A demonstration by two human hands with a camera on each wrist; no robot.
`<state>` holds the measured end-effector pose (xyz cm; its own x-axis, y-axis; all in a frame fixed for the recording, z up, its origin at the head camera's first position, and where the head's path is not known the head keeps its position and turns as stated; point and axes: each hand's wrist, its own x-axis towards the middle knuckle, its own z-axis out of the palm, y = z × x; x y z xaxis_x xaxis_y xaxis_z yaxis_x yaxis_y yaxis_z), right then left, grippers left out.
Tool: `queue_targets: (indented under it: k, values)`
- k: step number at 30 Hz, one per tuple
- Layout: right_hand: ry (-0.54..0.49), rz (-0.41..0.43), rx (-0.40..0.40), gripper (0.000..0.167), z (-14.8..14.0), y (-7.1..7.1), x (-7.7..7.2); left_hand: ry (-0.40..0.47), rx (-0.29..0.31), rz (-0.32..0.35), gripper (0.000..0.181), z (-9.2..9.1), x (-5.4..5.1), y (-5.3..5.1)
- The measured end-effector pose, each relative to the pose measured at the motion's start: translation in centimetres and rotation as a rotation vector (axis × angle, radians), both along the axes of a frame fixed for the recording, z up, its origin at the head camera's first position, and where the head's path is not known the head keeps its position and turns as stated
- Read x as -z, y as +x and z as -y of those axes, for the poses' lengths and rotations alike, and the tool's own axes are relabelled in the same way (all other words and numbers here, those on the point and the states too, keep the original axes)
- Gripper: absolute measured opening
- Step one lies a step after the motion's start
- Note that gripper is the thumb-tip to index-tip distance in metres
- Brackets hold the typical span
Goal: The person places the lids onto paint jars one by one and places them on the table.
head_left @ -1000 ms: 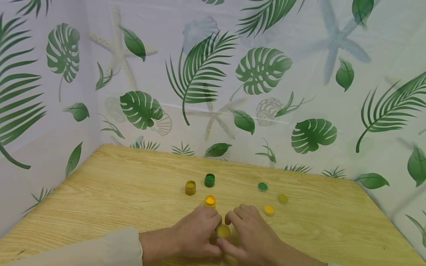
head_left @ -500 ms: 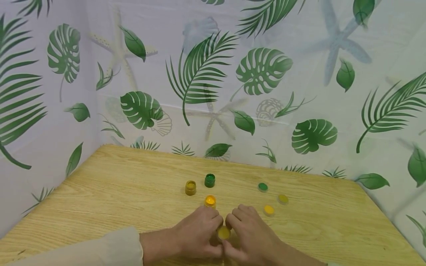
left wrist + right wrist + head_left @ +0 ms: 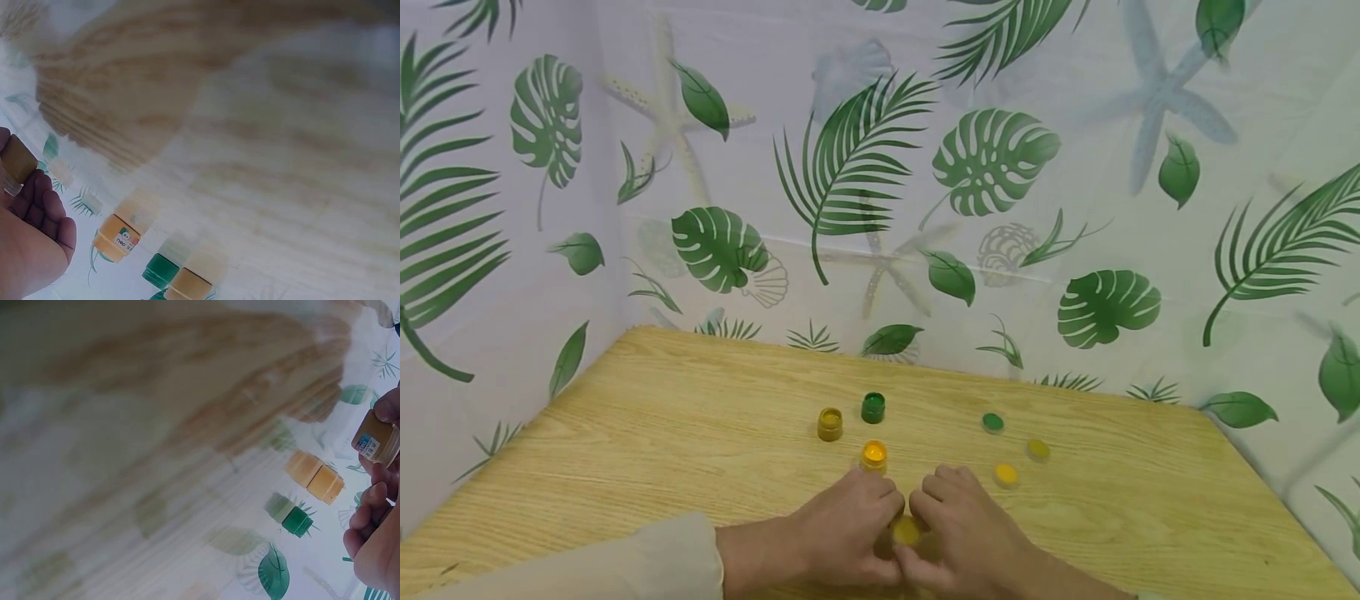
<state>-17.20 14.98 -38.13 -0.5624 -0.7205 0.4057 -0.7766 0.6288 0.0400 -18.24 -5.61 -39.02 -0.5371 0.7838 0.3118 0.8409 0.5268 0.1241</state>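
Note:
Between my two hands, near the front of the table, is a small ochre-yellow paint jar (image 3: 906, 531) with a clear-edged lid. My left hand (image 3: 850, 527) pinches it from the left with curled fingers and thumb. From the right, my right hand (image 3: 966, 529) pinches it too, thumb at the near side. The left wrist view shows the jar's brownish body (image 3: 20, 159) by the left fingers. A label on the jar (image 3: 370, 445) shows in the right wrist view. Just beyond the left knuckles stands an uncapped orange-yellow paint jar (image 3: 874, 454), partly hidden by that hand.
Farther back stand an uncapped ochre jar (image 3: 830, 424) and an uncapped green jar (image 3: 873, 407). To the right lie a green lid (image 3: 992, 422), an olive lid (image 3: 1037, 450) and a yellow lid (image 3: 1006, 475). A leaf-patterned cloth (image 3: 880, 183) hangs behind the wooden table (image 3: 700, 417).
Both hands stay on the paint jar and have shifted only slightly. The jar sits a little lower in the head view, and the fingers have closed in a bit over its far side.

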Motion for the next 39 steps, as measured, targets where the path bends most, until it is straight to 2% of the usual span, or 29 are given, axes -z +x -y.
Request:
queue_targets:
  k: [5, 9, 13, 19, 29, 34, 39]
  values:
    - [0.007, 0.0, 0.015, 0.047, 0.04, 0.01, 0.09, -0.012, 0.002, -0.014, 0.031, 0.02, -0.02, -0.01]
    - [-0.007, 0.018, 0.035, 0.036, 0.04, 0.0, 0.21, -0.017, -0.025, 0.016, 0.029, 0.03, -0.12, 0.02]
    - [-0.014, 0.018, 0.003, 0.021, -0.06, -0.05, 0.36, -0.001, -0.032, 0.017, 0.028, 0.03, -0.12, 0.06]
    - [-0.006, 0.034, -0.009, 0.017, -0.14, -0.08, 0.34, 0.016, -0.018, 0.022, 0.024, 0.03, -0.07, 0.0]
    - [0.016, 0.015, 0.007, 0.022, 0.01, -0.04, 0.28, 0.013, 0.002, 0.023, 0.023, -0.03, -0.02, -0.09]
    - [-0.007, -0.036, -0.053, 0.027, 0.18, -0.06, 0.34, 0.019, 0.019, -0.01, 0.026, -0.12, 0.08, 0.03]
    - [-0.04, -0.098, -0.11, 0.042, 0.38, -0.02, 0.54, 0.043, 0.029, -0.014, 0.035, -0.36, 0.38, 0.3]
